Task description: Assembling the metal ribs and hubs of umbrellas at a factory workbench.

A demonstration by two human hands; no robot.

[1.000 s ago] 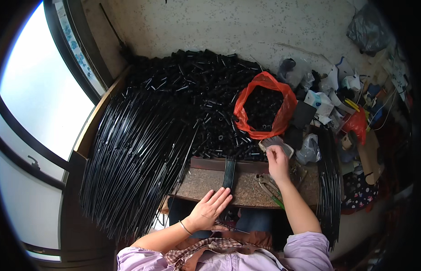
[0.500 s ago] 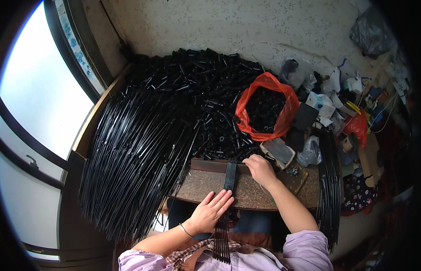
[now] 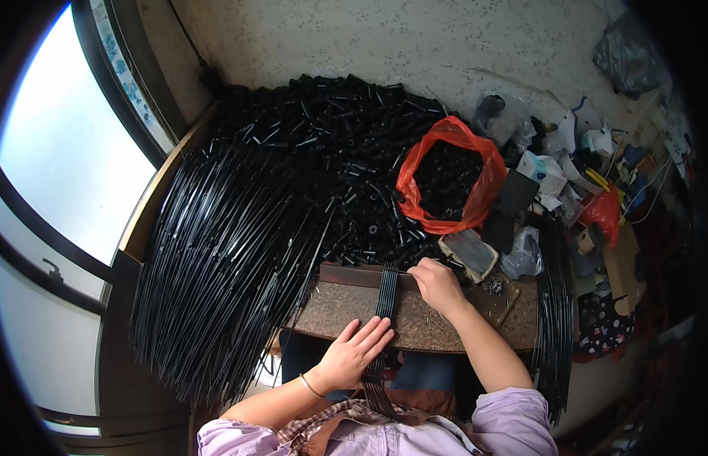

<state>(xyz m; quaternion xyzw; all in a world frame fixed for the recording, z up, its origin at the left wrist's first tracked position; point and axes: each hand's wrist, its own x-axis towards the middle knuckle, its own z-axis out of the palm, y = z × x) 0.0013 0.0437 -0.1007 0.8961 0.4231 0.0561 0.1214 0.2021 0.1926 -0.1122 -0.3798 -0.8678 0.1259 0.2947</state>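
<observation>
A flat row of thin black rods point(image 3: 387, 292) lies side by side across the speckled worktop, its near part hanging over the edge toward my lap. My left hand point(image 3: 358, 349) rests flat on the row near the table's front edge, fingers stretched out. At the row's far end, my right hand point(image 3: 438, 283) pinches a thin, dark, rod-like piece that points left at the rods; its exact kind is too small to make out. Behind the far ends runs a low brown bar point(image 3: 350, 275).
Long black rods point(image 3: 225, 266) cover the left side; more point(image 3: 553, 319) hang at the right. Black tube pieces point(image 3: 331, 114) are heaped behind. A red plastic bag point(image 3: 491, 178) holds small black parts. A rectangular case point(image 3: 469, 253) and small metal pieces point(image 3: 492, 286) lie right of my hand.
The rods' hanging near ends have shifted and now bend toward the right at my lap. My left hand stays flat on the row, and my right hand remains at the far end.
</observation>
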